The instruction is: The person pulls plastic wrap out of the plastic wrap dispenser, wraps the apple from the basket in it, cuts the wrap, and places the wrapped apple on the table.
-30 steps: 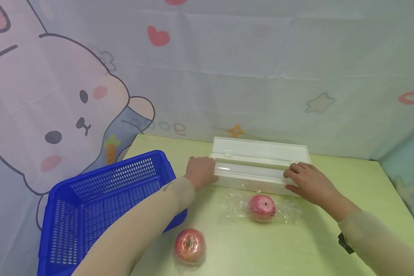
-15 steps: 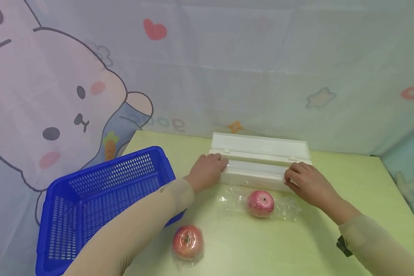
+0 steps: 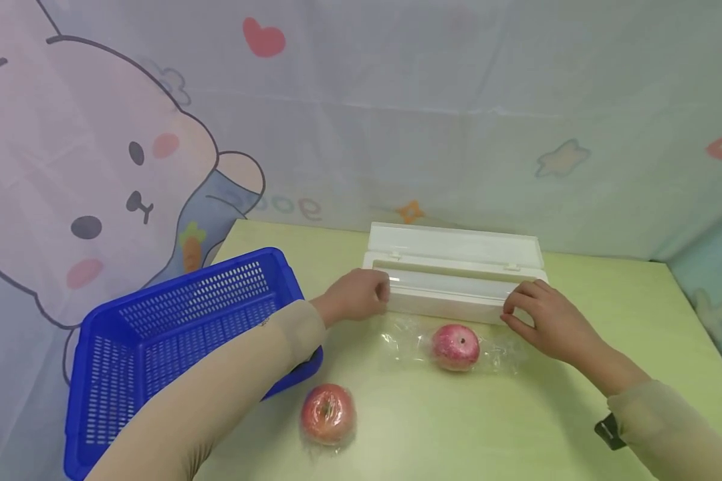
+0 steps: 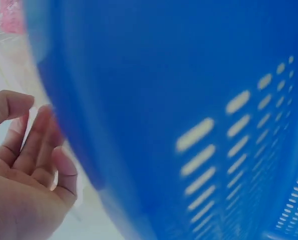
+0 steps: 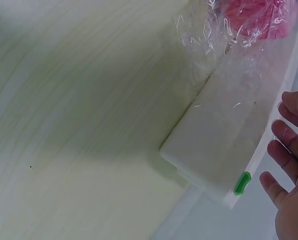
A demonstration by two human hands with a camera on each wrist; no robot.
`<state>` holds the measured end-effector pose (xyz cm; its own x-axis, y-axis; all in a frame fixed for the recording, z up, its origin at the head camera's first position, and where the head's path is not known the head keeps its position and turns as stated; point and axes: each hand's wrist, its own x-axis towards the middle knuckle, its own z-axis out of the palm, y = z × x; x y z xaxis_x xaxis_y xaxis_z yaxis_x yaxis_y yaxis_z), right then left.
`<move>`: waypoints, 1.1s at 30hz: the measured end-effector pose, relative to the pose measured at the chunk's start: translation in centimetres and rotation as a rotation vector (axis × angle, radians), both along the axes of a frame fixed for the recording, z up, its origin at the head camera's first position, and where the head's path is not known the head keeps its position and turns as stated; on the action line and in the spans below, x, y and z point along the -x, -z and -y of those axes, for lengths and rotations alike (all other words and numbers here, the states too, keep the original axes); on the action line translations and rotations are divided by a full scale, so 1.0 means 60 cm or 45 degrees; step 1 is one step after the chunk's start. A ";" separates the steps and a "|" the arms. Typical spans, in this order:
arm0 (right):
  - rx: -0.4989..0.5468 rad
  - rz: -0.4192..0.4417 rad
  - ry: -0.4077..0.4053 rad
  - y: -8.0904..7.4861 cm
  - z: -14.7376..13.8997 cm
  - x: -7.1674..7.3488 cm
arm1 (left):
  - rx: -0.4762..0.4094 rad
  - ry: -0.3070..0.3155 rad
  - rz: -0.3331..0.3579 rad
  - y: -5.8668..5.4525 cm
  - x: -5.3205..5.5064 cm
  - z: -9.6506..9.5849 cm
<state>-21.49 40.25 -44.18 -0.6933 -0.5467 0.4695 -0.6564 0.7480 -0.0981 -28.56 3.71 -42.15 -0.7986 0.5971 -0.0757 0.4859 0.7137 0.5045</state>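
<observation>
A white cling film dispenser box (image 3: 451, 299) sits toward the back of the table with its lid (image 3: 454, 244) raised, a roll of film (image 3: 451, 284) inside. At its left end is my left hand (image 3: 356, 294), thumb and fingers curled together in a pinch at the clear film. My right hand (image 3: 544, 317) pinches the film at the front right corner, thumb against forefinger. The film itself is nearly invisible between the hands. In front of the box, a pinkish-red apple (image 3: 456, 347) lies on a clear plastic sheet (image 3: 400, 341). Nearer me stands a red apple wrapped in film (image 3: 328, 414).
A blue perforated basket (image 3: 283, 270) stands on the left, partly beneath my left forearm; its wall fills much of the left wrist view. Behind the pale green table (image 3: 445, 434) hangs a printed cloth (image 3: 421, 100) with a cartoon rabbit.
My left hand went right along the box front, then came back a little left, its fingers now more curled. The right hand stayed near the right corner. The head view tilted slightly downward.
</observation>
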 end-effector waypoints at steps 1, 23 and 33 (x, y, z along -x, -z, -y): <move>0.001 0.001 -0.001 0.000 0.001 -0.001 | -0.012 0.002 0.009 -0.002 0.000 0.001; -0.039 -0.018 -0.087 0.007 -0.008 -0.031 | 0.126 0.298 0.108 -0.032 -0.013 -0.018; -0.122 -0.115 -0.185 0.041 -0.006 -0.050 | 0.463 0.439 -0.034 -0.010 -0.039 -0.048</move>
